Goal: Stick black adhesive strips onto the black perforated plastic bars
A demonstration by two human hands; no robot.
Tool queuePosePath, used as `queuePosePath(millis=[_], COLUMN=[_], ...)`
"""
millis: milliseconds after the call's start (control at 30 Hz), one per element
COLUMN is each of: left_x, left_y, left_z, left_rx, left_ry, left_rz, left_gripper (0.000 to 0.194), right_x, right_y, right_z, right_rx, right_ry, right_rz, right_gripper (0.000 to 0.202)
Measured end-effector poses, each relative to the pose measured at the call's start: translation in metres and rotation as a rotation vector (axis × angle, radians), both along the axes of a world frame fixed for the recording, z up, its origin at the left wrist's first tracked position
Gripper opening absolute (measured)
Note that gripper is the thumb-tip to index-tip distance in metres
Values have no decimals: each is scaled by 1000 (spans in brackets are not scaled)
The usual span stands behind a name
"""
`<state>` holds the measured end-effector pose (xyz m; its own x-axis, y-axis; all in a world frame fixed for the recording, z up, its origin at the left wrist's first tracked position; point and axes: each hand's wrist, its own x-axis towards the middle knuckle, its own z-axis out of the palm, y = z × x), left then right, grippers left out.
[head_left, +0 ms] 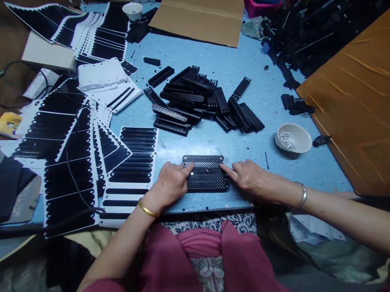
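Note:
Several black patterned strips (206,177) lie side by side, forming a block near the table's front edge. My left hand (169,183) is at the block's left end, its index finger touching the upper strips and the other fingers curled in. From the right, my right hand (248,177) points its index finger at the right end of the same strips, with its remaining fingers curled. Small screw-like dots show on some strips. Beyond them is a heap of black plastic pieces (192,99), a few with mesh-patterned faces.
Sheets of black adhesive strips (130,158) cover the left side. A white bowl (299,138) with small metal parts stands at right, beside a brown taped box (371,110). Cardboard (199,10) lies at the back near a pink basket (252,4).

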<state>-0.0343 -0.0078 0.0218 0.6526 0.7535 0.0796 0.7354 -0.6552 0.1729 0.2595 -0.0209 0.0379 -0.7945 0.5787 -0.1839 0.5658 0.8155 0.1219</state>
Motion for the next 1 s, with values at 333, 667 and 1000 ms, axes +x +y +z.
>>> queuePosePath(millis=[333,667,1000], left_x=[2,1,-5], left_y=[3,3,-1], left_z=[1,1,11], left_rx=[-49,-43,-4], left_ry=[-11,-5,33], left_rz=[-17,-29,6], left_gripper=[46,47,43], right_x=[-3,1,-5], right_y=[-2,-15,-2], right_z=[-11,-38,-30], right_rx=[24,-71,-14], right_ry=[19,204,228], right_rz=[8,-52,-8], right_gripper=[65,100,95])
